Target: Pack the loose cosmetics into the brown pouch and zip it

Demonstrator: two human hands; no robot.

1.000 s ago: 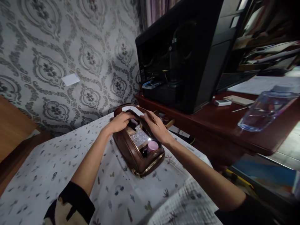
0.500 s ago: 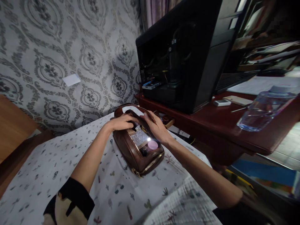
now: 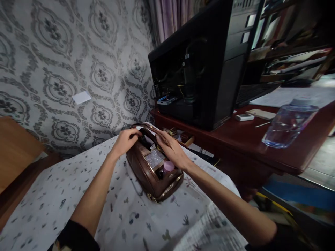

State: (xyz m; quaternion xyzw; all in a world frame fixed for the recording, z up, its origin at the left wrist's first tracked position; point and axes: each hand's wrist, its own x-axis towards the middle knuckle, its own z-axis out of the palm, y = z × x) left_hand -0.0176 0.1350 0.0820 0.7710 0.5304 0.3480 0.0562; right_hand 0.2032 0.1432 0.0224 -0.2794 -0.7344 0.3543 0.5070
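Note:
A brown leather handbag (image 3: 140,172) lies on the patterned white cloth, its zipped mouth spread wide. Inside it show a glittery silver item (image 3: 155,159) and a round pink-lidded container (image 3: 169,166); darker contents are hard to make out. My left hand (image 3: 126,142) is closed on the far left edge of the opening, thumb and fingers bent over the rim. Along the right edge, my right hand (image 3: 171,148) holds the bag's side near the handle (image 3: 146,125), fingers pointing away from me and partly hidden.
Behind the bag stands a black computer case (image 3: 222,80) on a dark red desk (image 3: 248,139). A clear plastic bottle (image 3: 289,122) and a small white box (image 3: 245,117) sit on the desk. An open drawer (image 3: 187,139) is close to my right hand. Patterned wallpaper rises behind.
My left hand has drawn back from inside the bag to its left rim. The opening is wider, and its contents show more. My right hand stays on the right side.

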